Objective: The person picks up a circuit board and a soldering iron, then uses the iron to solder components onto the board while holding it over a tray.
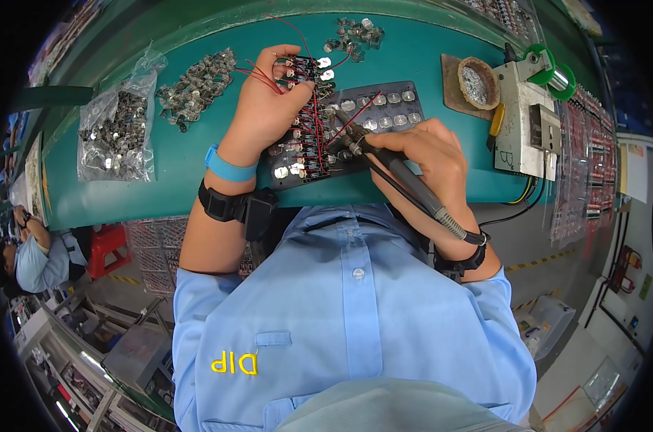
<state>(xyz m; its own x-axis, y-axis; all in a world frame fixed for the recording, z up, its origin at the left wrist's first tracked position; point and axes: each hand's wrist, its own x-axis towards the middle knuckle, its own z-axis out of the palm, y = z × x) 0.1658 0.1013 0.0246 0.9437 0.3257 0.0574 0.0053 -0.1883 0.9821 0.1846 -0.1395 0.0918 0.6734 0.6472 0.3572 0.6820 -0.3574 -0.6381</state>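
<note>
Left hand (269,109) (nearer): pinches wired circuit-board strip (312,150) | Right hand (441,160): grips soldering iron (407,175) | Strip: 10 o'clock from iron, axis 12–6

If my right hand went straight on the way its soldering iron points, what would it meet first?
Most likely the row of wired parts by your left hand, just past the tip of the soldering iron. Depth is unclear; they may already touch.
</note>
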